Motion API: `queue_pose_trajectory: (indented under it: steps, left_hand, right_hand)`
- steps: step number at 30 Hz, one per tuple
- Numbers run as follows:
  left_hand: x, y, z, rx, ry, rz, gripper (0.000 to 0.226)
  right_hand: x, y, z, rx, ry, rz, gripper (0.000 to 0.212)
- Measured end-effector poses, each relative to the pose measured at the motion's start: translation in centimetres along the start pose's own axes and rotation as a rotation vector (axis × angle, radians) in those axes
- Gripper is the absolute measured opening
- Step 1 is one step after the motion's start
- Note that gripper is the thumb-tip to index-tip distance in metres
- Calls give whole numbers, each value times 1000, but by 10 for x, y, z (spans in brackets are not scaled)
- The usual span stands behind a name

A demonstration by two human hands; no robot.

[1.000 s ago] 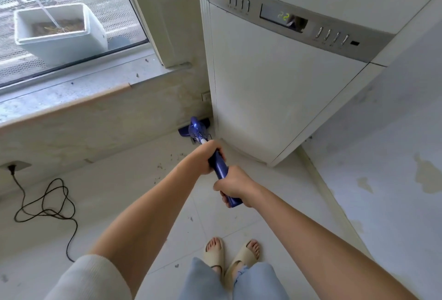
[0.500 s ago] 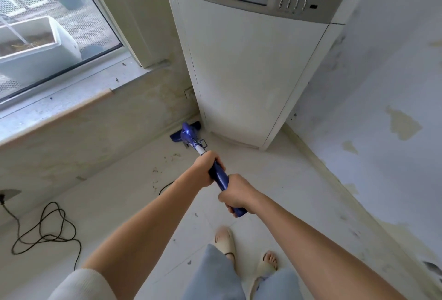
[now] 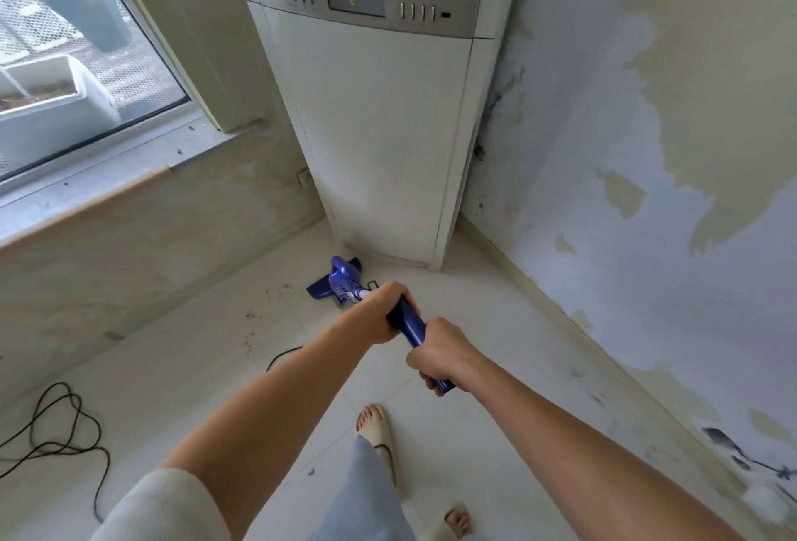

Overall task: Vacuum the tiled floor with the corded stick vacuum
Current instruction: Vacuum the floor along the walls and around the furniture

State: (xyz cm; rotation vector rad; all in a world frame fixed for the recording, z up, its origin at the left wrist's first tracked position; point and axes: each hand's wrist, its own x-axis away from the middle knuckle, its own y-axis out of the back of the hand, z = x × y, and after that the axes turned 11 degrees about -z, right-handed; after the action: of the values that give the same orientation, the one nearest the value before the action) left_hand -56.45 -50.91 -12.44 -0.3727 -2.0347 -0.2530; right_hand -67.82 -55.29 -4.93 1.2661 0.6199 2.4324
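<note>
The blue stick vacuum (image 3: 343, 279) points away from me, its floor head on the white tiled floor (image 3: 496, 325) just in front of the standing air conditioner's base. My left hand (image 3: 381, 310) grips the blue handle high up. My right hand (image 3: 437, 351) grips the handle's lower end, closer to my body. Dark crumbs (image 3: 252, 318) lie scattered on the tiles left of the floor head. A short piece of the black cord (image 3: 280, 357) shows beside my left forearm.
A white standing air conditioner (image 3: 379, 131) fills the corner. A low marble ledge (image 3: 108, 238) under the window runs along the left. More looped black cord (image 3: 60, 441) lies at the lower left. A wall with peeling paint (image 3: 647, 217) bounds the right. My sandalled feet (image 3: 377, 430) stand below the handle.
The floor head has pulled back from the gap beside the air conditioner to the tiles in front of it. My view swung right and my left foot stepped forward.
</note>
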Motion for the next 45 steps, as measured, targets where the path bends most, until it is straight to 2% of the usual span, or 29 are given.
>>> queue_pose_trajectory:
  steps: [2,9,19,24,26,29,34,40,45]
  left_hand:
    - [18,-8,22,-26,-3,27,11]
    - [76,-34,77,-88,36,103,16]
    - [114,-83,107,-323,88,241,19]
    - [102,-72,87,-547,105,339,15]
    - [92,-60,69,-622,113,373,15]
    - [75,-40,38,-634,133,389,14]
    - [47,-16,2,-662,145,427,13]
    - [25,-13,-13,-813,68,415,19]
    - [10,-18,-16,-750,39,380,22]
  right_hand:
    - [19,-5,-22,-22,-16,-23,34]
    - [80,-1,-81,-143,-69,-61,33]
    - [132,12,-122,-419,-202,-178,27]
    - [125,-19,-96,-681,-301,-275,17]
    - [116,-33,-72,-803,-323,-278,8]
    - [98,-45,-35,-941,-323,-251,8]
    - [71,-61,5,-1000,-327,-219,12]
    - [44,-84,25,-1120,-337,-283,13]
    - [29,-76,21,-991,-314,-245,17]
